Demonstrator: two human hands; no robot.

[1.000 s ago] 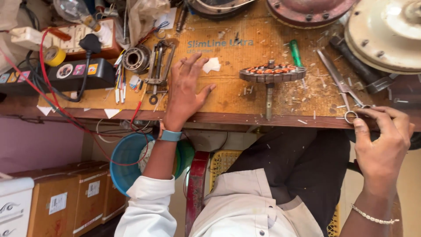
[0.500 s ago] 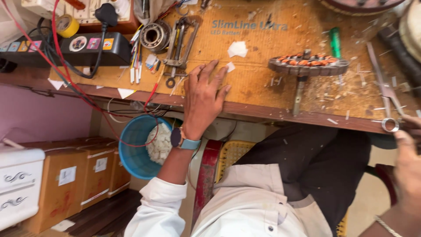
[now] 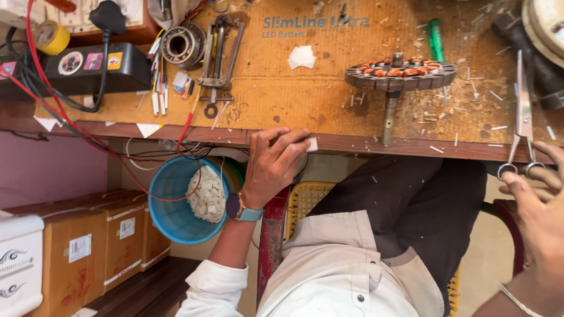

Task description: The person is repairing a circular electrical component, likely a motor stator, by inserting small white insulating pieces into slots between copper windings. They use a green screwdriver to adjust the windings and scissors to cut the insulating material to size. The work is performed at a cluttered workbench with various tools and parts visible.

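My left hand point(image 3: 271, 167), with a blue-strapped watch on the wrist, is at the front edge of the wooden workbench point(image 3: 329, 103) and pinches a small white paper piece point(image 3: 311, 144) between its fingertips. My right hand point(image 3: 537, 220), partly cut off at the right, has its fingertips on the finger rings of steel scissors point(image 3: 521, 117) that lie on the bench with the handles over the edge. A round motor stator with copper windings point(image 3: 400, 75) stands on its shaft between the two hands.
On the bench are a bearing point(image 3: 183, 45), a metal puller tool point(image 3: 218, 56), a black power strip point(image 3: 88, 67), yellow tape point(image 3: 50, 36), a green screwdriver point(image 3: 436, 39) and a white paper scrap point(image 3: 302, 57). Below stand a blue bucket of paper scraps point(image 3: 176, 205) and cardboard boxes point(image 3: 97, 246).
My left hand has slid from flat on the bench top back to its front edge, now pinching a white piece. My right hand stays at the scissors' rings.
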